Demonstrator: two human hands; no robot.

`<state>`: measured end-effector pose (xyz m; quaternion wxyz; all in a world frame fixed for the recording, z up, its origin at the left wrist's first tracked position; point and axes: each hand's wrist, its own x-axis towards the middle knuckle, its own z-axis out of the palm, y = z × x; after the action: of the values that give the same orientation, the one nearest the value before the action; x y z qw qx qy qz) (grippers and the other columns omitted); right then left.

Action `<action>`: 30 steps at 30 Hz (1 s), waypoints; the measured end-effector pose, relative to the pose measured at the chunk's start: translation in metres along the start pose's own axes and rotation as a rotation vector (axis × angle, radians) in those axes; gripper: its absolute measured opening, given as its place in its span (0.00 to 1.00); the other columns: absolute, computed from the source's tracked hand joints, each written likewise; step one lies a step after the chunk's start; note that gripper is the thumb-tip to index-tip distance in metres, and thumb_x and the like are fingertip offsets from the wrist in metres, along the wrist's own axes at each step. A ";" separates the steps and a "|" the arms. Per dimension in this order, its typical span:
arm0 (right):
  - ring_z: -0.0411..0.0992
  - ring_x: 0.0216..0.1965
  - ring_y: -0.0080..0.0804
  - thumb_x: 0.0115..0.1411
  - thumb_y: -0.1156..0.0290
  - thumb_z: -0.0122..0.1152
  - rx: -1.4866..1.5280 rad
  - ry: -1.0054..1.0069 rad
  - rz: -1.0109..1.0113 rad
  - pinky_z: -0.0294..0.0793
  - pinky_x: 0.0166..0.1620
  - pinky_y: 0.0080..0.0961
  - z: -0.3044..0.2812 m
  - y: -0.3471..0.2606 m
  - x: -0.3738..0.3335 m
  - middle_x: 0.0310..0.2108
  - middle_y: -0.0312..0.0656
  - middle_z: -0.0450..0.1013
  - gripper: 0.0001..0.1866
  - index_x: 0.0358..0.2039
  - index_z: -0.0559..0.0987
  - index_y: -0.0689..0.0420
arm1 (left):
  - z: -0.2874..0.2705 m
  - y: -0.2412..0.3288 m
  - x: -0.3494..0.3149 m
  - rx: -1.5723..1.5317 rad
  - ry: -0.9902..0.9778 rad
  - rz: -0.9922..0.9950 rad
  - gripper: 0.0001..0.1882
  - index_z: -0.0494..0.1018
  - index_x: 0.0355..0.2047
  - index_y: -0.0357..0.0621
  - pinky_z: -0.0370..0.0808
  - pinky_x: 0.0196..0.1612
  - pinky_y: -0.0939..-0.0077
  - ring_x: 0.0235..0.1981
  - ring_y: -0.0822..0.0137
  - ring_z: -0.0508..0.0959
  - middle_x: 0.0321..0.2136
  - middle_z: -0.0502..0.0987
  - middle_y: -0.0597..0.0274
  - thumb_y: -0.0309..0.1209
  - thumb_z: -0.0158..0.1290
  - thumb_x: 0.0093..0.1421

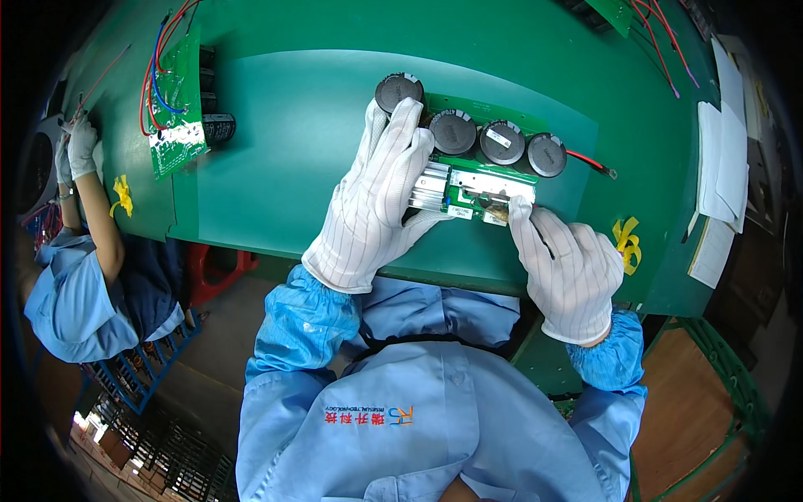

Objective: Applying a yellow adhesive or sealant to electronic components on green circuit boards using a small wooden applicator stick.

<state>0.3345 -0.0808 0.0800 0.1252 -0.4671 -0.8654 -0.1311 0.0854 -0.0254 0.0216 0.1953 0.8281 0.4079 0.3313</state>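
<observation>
Near the middle of the tabletop's (pixel 284 151) near edge lies a circuit board (pixel 489 110), with four cylinders (pixel 453 131) along its far side and a metal block (pixel 493 182) along its near side. A wire (pixel 590 159) runs off its right end. The left hand (pixel 372 192) clasps its left end; the right hand (pixel 569 268) touches its near right corner. A second board (pixel 177 100) lies well to the left. Ribbons (pixel 627 247) sit toward both ends of the near edge. Papers (pixel 721 167) lie along the right edge. A co-worker (pixel 79 293) is at far left.
</observation>
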 end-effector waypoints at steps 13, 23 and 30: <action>0.72 0.28 0.26 0.48 0.76 0.66 0.024 0.005 0.003 0.66 0.28 0.23 0.003 0.001 0.000 0.40 0.32 0.78 0.25 0.50 0.84 0.49 | 0.002 -0.001 -0.002 -0.023 0.029 0.010 0.52 0.58 0.67 0.40 0.58 0.71 0.40 0.69 0.36 0.61 0.68 0.61 0.36 0.35 0.74 0.44; 0.68 0.25 0.26 0.47 0.73 0.70 0.010 0.069 0.030 0.62 0.24 0.22 0.011 -0.004 -0.002 0.40 0.32 0.76 0.19 0.42 0.85 0.48 | 0.002 -0.001 -0.001 -0.018 0.031 0.018 0.53 0.58 0.67 0.38 0.57 0.71 0.40 0.69 0.36 0.61 0.68 0.60 0.35 0.34 0.74 0.43; 0.68 0.25 0.25 0.47 0.74 0.69 0.000 0.108 0.071 0.62 0.24 0.22 0.019 -0.007 -0.006 0.38 0.32 0.77 0.21 0.44 0.86 0.49 | 0.005 -0.001 0.000 0.000 0.044 0.025 0.52 0.59 0.67 0.37 0.58 0.71 0.41 0.69 0.37 0.62 0.67 0.61 0.35 0.34 0.74 0.44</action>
<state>0.3299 -0.0831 0.0595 0.1766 -0.4897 -0.8403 -0.1515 0.0881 -0.0255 0.0180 0.1822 0.8256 0.4017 0.3519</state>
